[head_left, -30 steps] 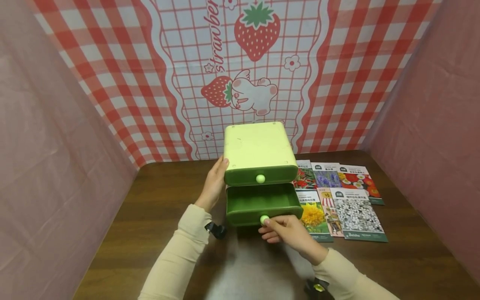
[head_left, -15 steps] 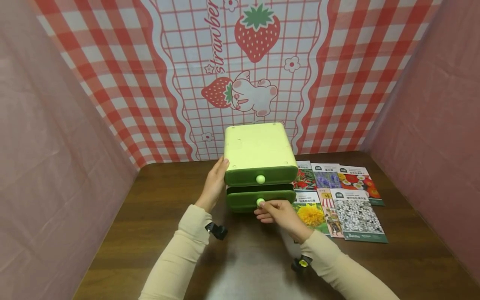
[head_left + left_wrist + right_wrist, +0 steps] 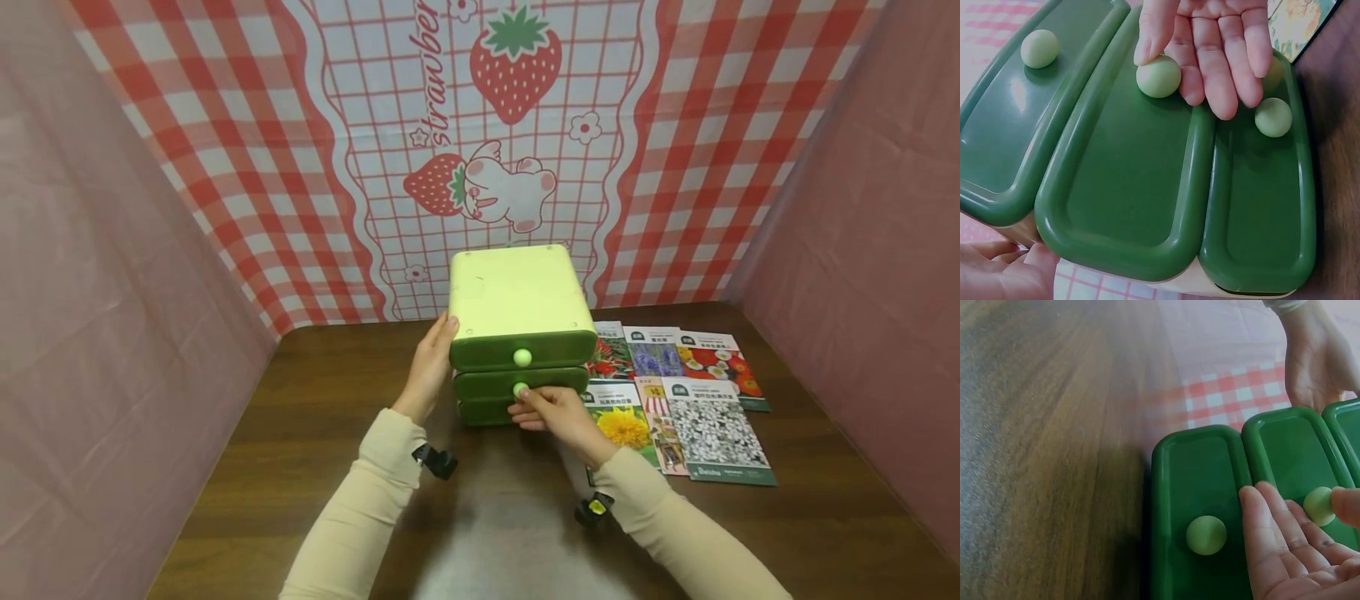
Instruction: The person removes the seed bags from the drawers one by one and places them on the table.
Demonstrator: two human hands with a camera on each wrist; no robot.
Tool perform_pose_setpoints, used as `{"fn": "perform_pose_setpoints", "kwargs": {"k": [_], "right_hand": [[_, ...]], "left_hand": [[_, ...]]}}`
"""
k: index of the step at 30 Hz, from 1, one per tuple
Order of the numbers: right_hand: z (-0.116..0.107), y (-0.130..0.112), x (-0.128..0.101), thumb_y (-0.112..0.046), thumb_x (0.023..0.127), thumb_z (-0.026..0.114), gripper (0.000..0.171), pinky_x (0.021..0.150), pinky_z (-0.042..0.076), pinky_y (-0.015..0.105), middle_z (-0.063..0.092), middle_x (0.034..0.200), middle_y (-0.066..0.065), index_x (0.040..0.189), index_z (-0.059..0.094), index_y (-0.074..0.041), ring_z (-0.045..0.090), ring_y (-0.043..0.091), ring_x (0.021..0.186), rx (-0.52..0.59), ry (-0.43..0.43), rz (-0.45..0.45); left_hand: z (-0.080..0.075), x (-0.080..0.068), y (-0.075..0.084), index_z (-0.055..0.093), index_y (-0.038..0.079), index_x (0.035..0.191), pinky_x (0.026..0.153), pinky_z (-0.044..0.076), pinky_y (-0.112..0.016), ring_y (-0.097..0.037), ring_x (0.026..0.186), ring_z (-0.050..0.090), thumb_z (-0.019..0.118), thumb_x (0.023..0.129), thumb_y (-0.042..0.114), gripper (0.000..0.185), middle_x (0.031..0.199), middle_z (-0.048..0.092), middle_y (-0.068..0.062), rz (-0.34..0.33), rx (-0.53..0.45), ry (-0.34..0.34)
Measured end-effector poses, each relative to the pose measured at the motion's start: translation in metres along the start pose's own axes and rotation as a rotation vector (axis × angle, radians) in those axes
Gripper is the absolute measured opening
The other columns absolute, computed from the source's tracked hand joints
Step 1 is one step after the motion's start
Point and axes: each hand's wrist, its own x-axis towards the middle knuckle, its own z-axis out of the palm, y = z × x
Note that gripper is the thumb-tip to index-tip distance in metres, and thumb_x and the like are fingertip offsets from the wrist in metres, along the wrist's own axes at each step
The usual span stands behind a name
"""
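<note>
The right hand (image 3: 551, 412) pinches the middle drawer's knob (image 3: 520, 389) between thumb and fingers, drawer nearly flush; the left hand (image 3: 429, 367) rests open-fingered against the cabinet (image 3: 517, 300) on the worktop (image 3: 315, 467). Best push straight, bracing firmly.

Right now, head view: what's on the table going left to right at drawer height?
Left hand → green drawer box → right hand at the middle drawer's knob → seed packets, laid flat.
</note>
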Motion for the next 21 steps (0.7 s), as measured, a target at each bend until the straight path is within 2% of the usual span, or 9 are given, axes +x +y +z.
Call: {"fn": "perform_pose_setpoints", "kwargs": {"k": [8,16,21], "right_hand": [[-0.0019,-0.0009,0.0037,-0.031,0.102,0.054,0.048,0.088,0.059,0.042,0.07,0.11,0.027,0.12,0.062,0.013,0.068,0.038,0.104,-0.011,-0.016,-0.004],[-0.0016,-0.0008,0.0074,-0.027,0.103,0.052,0.045,0.091,0.056,0.048,0.071,0.107,0.028,0.118,0.061,0.015,0.067,0.043,0.104,0.004,-0.017,-0.015],[-0.002,0.0007,0.008,-0.028,0.103,0.052,0.045,0.09,0.056,0.047,0.071,0.106,0.026,0.119,0.062,0.014,0.067,0.042,0.105,-0.002,-0.015,-0.009]], "left_hand": [[0.001,-0.0003,0.0016,0.026,0.012,0.156,0.123,0.024,-0.041,-0.022,0.15,0.023,0.043,0.102,0.049,0.067,0.162,0.026,-0.005,-0.011,-0.055,-0.014],[0.0013,0.0,0.0031,0.026,0.012,0.156,0.123,0.023,-0.041,-0.022,0.15,0.023,0.042,0.102,0.05,0.068,0.162,0.025,-0.005,-0.008,-0.033,-0.017],[0.0024,-0.0002,0.0022,0.025,0.012,0.156,0.124,0.021,-0.041,-0.022,0.15,0.021,0.041,0.103,0.049,0.067,0.163,0.024,-0.005,-0.009,-0.034,-0.014]]}}
